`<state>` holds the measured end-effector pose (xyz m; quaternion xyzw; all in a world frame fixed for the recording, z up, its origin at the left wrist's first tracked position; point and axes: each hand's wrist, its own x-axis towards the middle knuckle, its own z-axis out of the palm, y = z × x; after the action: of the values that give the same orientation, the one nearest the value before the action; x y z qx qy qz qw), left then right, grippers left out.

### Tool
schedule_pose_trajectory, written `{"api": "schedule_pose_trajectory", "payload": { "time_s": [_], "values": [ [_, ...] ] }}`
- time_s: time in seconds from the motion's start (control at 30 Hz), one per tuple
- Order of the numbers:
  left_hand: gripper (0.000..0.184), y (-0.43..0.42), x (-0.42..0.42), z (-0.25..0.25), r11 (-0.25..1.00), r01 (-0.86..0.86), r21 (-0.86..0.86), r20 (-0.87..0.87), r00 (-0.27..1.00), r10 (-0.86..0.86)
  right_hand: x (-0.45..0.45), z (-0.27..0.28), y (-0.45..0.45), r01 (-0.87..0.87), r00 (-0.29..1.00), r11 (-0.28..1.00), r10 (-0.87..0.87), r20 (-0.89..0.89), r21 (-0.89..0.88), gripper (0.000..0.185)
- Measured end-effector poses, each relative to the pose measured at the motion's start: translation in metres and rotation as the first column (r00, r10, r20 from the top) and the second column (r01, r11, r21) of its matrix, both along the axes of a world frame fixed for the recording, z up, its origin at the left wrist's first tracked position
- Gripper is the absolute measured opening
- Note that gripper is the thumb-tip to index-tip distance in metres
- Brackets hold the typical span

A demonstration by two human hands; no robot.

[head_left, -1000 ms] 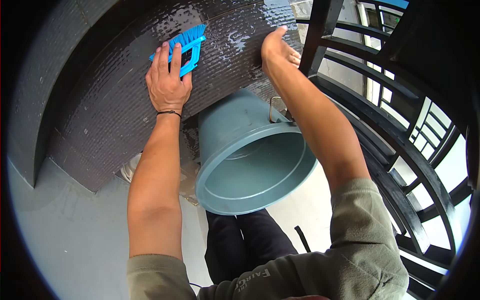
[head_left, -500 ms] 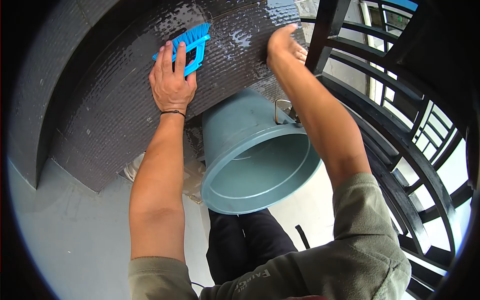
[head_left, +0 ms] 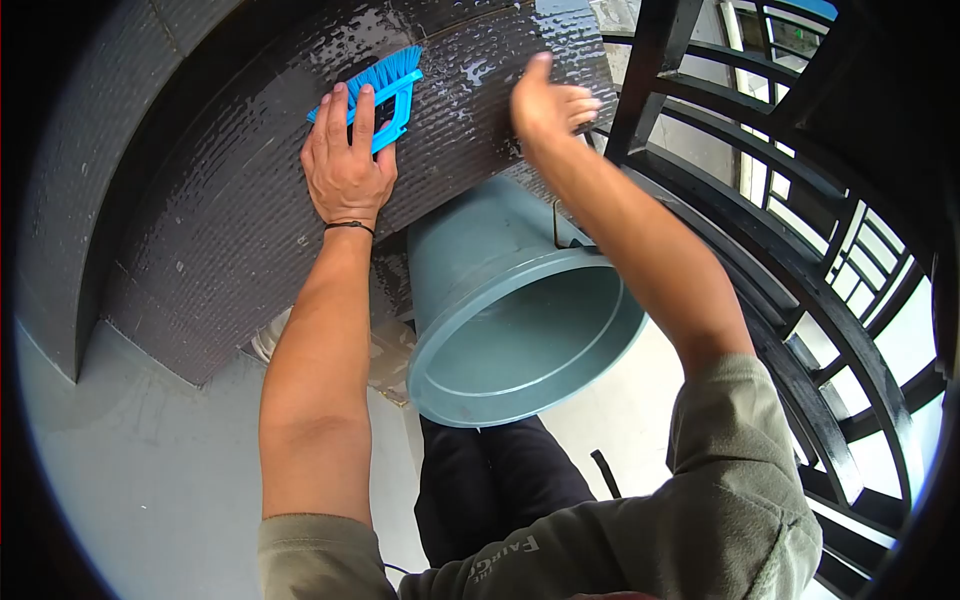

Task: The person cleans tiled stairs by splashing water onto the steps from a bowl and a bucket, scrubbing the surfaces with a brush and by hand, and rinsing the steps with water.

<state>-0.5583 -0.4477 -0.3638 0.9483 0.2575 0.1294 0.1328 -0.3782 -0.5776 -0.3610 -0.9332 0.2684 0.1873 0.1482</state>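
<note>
The fingers [head_left: 362, 115] of the left hand [head_left: 347, 172] are bent over a blue brush [head_left: 390, 88], gripping it; those of the right hand [head_left: 552, 106] are loosely parted, thumb raised. Nearest are the person's black trousers [head_left: 500, 475]. Beyond them is a grey-green bucket [head_left: 475, 235] — tilted, its mouth toward the person. Farther off spreads a dark, ribbed, wet surface [head_left: 225, 225], with the brush on its far part, bristles pointing far — whether the right hand touches it, I cannot tell. A black railing [head_left: 648, 80] stands at right.
</note>
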Motion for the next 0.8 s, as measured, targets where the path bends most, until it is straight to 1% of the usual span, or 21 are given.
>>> {"api": "schedule_pose_trajectory", "payload": {
  "time_s": [0.03,0.07,0.1,0.13,0.2,0.23,0.27,0.3,0.33,0.37,0.43,0.47,0.5,0.53,0.57,0.63,0.7,0.73,0.77,0.8],
  "values": [
    [0.065,0.001,-0.001,0.001,1.0,-0.004,0.009,-0.001,1.0,0.004,-0.025,0.045,0.014,-0.081,0.946,0.987,0.12,-0.301,0.139,0.104],
    [0.065,0.0,0.0,0.002,1.0,0.0,0.01,-0.005,1.0,0.0,-0.035,0.093,0.018,-0.096,0.8,0.931,0.283,-0.528,0.353,0.104],
    [0.064,0.0,0.001,0.003,1.0,0.01,0.01,-0.007,1.0,-0.01,-0.035,0.124,0.01,-0.128,0.71,0.827,0.463,-0.531,0.548,0.104],
    [0.065,-0.001,0.001,0.001,1.0,0.01,0.012,0.009,1.0,-0.01,-0.044,0.136,-0.005,-0.298,0.749,0.774,0.552,-0.367,0.558,0.1],
    [0.066,-0.001,0.0,-0.001,1.0,0.01,0.021,0.018,1.0,-0.01,-0.053,0.189,-0.035,-0.498,0.678,0.681,0.692,-0.248,0.538,0.094],
    [0.066,-0.001,0.001,-0.003,1.0,0.005,0.029,0.026,1.0,-0.006,-0.062,0.191,-0.068,-0.743,0.564,0.533,0.824,-0.05,0.405,0.095],
    [0.067,-0.002,0.001,-0.004,0.999,0.003,0.032,0.025,1.0,-0.004,-0.071,0.194,-0.107,-0.917,0.365,0.359,0.931,-0.002,0.175,0.097],
    [0.067,-0.001,0.001,-0.005,0.999,0.006,0.036,0.032,0.999,-0.007,-0.071,0.207,-0.129,-0.869,0.427,0.454,0.889,-0.166,0.196,0.095],
    [0.067,-0.001,0.001,-0.005,0.999,0.007,0.042,0.041,0.999,-0.009,-0.082,0.209,-0.157,-0.827,0.541,0.542,0.84,-0.052,0.151,0.085],
    [0.067,-0.002,0.0,-0.006,0.999,0.01,0.049,0.05,0.999,-0.012,-0.092,0.209,-0.184,-0.827,0.559,0.559,0.829,-0.017,0.056,0.073],
    [0.066,-0.002,0.0,-0.007,0.997,0.012,0.073,0.06,0.998,-0.016,-0.117,0.203,-0.23,-0.714,0.7,0.689,0.708,-0.097,-0.125,0.048],
    [0.066,-0.003,0.0,-0.007,0.996,0.015,0.087,0.067,0.998,-0.021,-0.133,0.194,-0.257,-0.625,0.78,0.77,0.617,-0.102,-0.124,0.041],
    [0.065,-0.003,0.002,-0.007,0.995,0.02,0.1,0.077,0.997,-0.027,-0.145,0.19,-0.27,-0.597,0.802,0.788,0.586,-0.111,-0.152,0.04],
    [0.06,-0.003,0.002,-0.007,0.991,0.023,0.133,0.09,0.995,-0.035,-0.158,0.185,-0.283,-0.568,0.823,0.803,0.556,-0.117,-0.18,0.039],
    [0.061,-0.003,0.002,-0.007,0.989,0.034,0.145,0.093,0.995,-0.048,-0.17,0.182,-0.297,-0.541,0.841,0.816,0.527,-0.124,-0.205,0.039],
    [0.062,-0.002,0.002,-0.01,0.984,0.044,0.175,0.117,0.991,-0.065,-0.204,0.19,-0.313,-0.38,0.922,0.918,0.367,-0.12,-0.11,0.035],
    [0.061,-0.002,0.001,-0.013,0.982,0.052,0.183,0.117,0.99,-0.075,-0.253,0.189,-0.342,-0.24,0.966,0.97,0.235,-0.111,-0.038,0.033],
    [0.06,-0.002,0.0,-0.014,0.977,0.059,0.203,0.117,0.99,-0.084,-0.279,0.182,-0.36,-0.047,0.996,0.988,0.058,-0.073,0.15,0.033],
    [0.059,0.0,0.001,-0.017,0.972,0.056,0.23,0.114,0.99,-0.084,-0.297,0.169,-0.377,0.131,0.991,0.93,-0.113,-0.073,0.343,0.033],
    [0.059,0.002,0.002,-0.018,0.97,0.06,0.236,0.119,0.989,-0.09,-0.314,0.165,-0.384,0.278,0.96,0.866,-0.238,-0.148,0.415,0.033]
  ]
}}
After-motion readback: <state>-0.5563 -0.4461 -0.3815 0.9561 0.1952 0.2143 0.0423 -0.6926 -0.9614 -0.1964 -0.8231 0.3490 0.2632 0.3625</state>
